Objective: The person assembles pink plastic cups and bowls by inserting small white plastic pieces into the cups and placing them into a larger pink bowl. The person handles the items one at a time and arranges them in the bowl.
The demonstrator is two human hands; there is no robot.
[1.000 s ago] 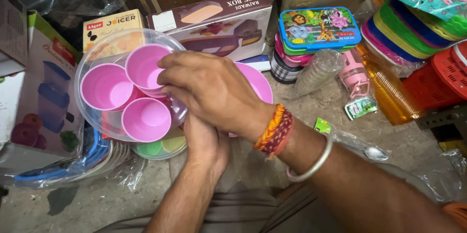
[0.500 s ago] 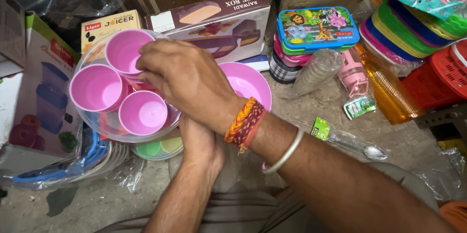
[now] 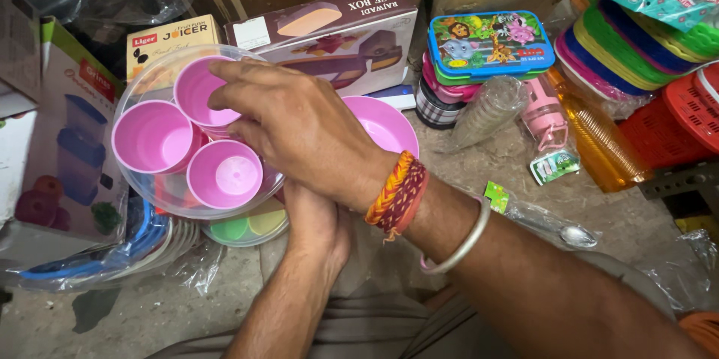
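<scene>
Cluttered shop floor: right hand point(image 3: 299, 130), now shifted left, grips the pink cups point(image 3: 225, 173) in the clear round container point(image 3: 142, 186); left hand point(image 3: 318, 224) supports beneath, grip hidden.

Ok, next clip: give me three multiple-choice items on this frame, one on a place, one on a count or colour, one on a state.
1. Where does the right hand rest?
A. On the pink cups in the clear round container
B. On the animal-print lunch box
C. On the orange bottle

2. How many pink cups show fully inside the clear round container?
A. One
B. Three
C. Six

3. What state is the lunch box in?
A. Open and empty
B. Closed, sitting on a stack of other containers
C. Held in the left hand

Answers:
1. A, the fingers lie over the rim of the rear cup, far from the lunch box and the orange bottle.
2. B, three open cups are visible beside the hand; any others are covered.
3. B, its lid is on and it tops a pile; the left hand is under the container.
</scene>
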